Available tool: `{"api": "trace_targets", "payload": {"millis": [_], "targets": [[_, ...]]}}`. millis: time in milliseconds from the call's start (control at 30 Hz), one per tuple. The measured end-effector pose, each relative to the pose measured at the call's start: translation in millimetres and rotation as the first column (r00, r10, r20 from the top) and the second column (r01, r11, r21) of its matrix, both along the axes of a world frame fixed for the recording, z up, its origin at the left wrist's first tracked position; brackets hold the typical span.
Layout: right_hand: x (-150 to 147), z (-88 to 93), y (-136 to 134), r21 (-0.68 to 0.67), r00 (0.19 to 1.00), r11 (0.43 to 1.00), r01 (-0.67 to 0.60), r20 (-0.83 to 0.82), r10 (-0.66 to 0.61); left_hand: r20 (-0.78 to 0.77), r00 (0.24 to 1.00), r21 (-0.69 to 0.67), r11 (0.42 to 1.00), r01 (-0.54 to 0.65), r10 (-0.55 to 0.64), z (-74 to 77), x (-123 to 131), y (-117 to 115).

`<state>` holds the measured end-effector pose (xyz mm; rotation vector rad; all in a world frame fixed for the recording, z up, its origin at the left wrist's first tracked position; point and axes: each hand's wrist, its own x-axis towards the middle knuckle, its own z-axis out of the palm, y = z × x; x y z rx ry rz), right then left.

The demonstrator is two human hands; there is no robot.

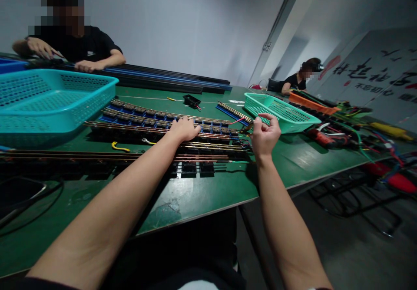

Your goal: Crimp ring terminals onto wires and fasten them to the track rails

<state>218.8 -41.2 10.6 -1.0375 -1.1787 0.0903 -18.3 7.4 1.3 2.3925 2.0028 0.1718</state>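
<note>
Bare forearms [130,199] lie nearest. At twelve o'clock, metal-railed strips [146,119] sit under the left hand [184,129], its grip unclear; the right hand [266,136] curls narrow, around what I cannot tell. A sideways shove could skew the strips toward the green basket [295,126] at one o'clock.

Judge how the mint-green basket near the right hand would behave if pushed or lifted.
The mint-green basket is probably light for its size, its walls being full of holes. It looks unlikely to tip if pushed, being low and wide. It may slide on the green table, whose top looks glossy.
</note>
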Motion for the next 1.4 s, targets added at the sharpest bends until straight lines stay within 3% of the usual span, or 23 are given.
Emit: {"api": "trace_targets", "payload": {"millis": [100, 200, 800, 1033, 1200, 1400], "targets": [[9, -0.7, 10, 0.019, 0.981, 0.999, 0.047, -0.192, -0.042, 0.001, 1.000, -0.006, 1.000, -0.010, 0.010, 0.7, 0, 0], [12, -0.9, 14, 0.002, 0.958, 0.998, 0.061, -0.280, -0.058, -0.001, 1.000, -0.008, 1.000, -0.009, 0.009, 0.9, 1, -1], [7, 6.8, 6, 0.032, 0.914, 0.999, 0.031, -0.405, -0.016, -0.003, 1.000, -0.002, 1.000, -0.005, 0.005, 2.1, 1, -2], [-12, 8.6, -24, 0.192, 0.972, 0.979, 0.068, -0.235, -0.021, 0.006, 1.000, -0.003, 1.000, 0.002, -0.002, 3.6, 1, -4], [-22, 4.1, -48, 0.208, 0.942, 0.978, 0.018, -0.331, 0.054, 0.003, 1.000, -0.016, 1.000, -0.003, 0.003, 3.7, 1, -4], [-24, 2.2, -54, 0.192, 0.898, 0.980, -0.058, -0.418, 0.135, -0.010, 1.000, 0.003, 1.000, 0.001, -0.001, 0.0, 1, -1]]}}
